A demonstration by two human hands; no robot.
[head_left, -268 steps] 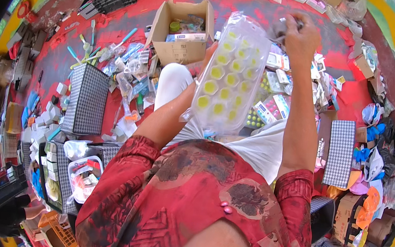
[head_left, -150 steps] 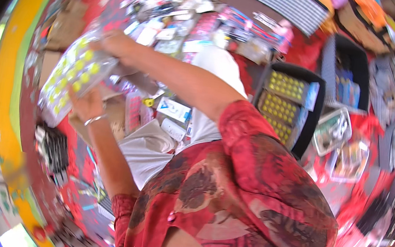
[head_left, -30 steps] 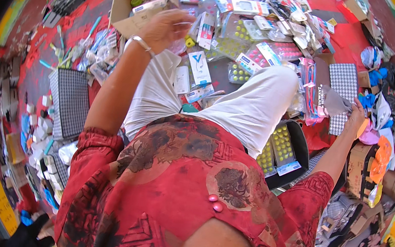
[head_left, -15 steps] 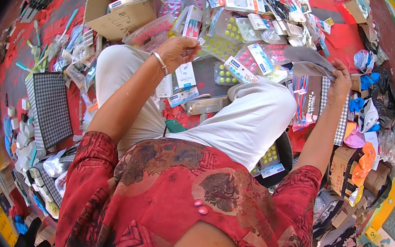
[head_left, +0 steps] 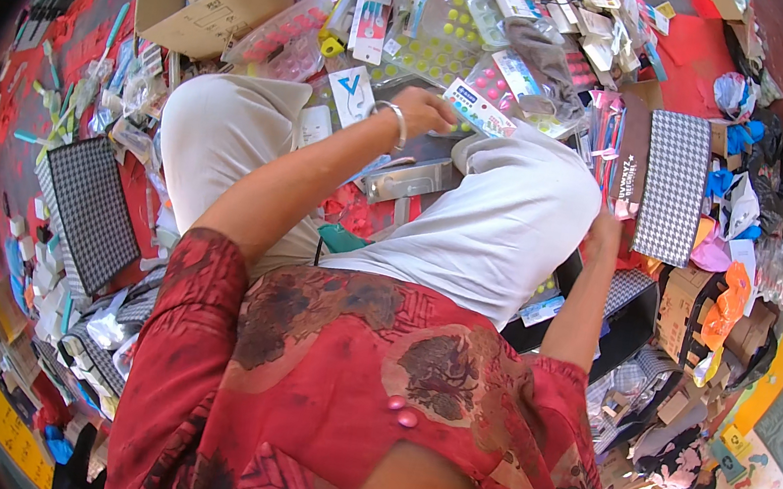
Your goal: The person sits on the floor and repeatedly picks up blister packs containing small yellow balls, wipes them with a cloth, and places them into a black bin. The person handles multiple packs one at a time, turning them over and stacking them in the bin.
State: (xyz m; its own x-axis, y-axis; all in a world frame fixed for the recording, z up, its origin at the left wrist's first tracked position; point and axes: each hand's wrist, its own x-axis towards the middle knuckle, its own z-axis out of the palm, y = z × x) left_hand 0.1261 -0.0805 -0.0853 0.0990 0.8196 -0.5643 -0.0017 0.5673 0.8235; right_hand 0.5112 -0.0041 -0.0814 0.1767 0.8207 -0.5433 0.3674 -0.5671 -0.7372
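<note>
My left hand, with a bangle at the wrist, reaches across between my knees. Its fingers are closed at the near left end of a flat clear packet with a white and blue printed card, which tilts beside my right knee. My right hand is low against the outside of that knee, and its fingers are mostly hidden. Beyond the packet lie blister sheets with yellow-green rounds and pink rounds. A dark grey cloth rests on the pile.
An open cardboard box stands at the far left. Houndstooth cases lie on the right and left. A clear plastic case lies between my legs. Plastic bags and an orange wrapper edge the right side.
My right hand has let go of the grey cloth, which now lies on the pile, and has drawn down beside my knee. My left hand has moved right to the carded packet.
</note>
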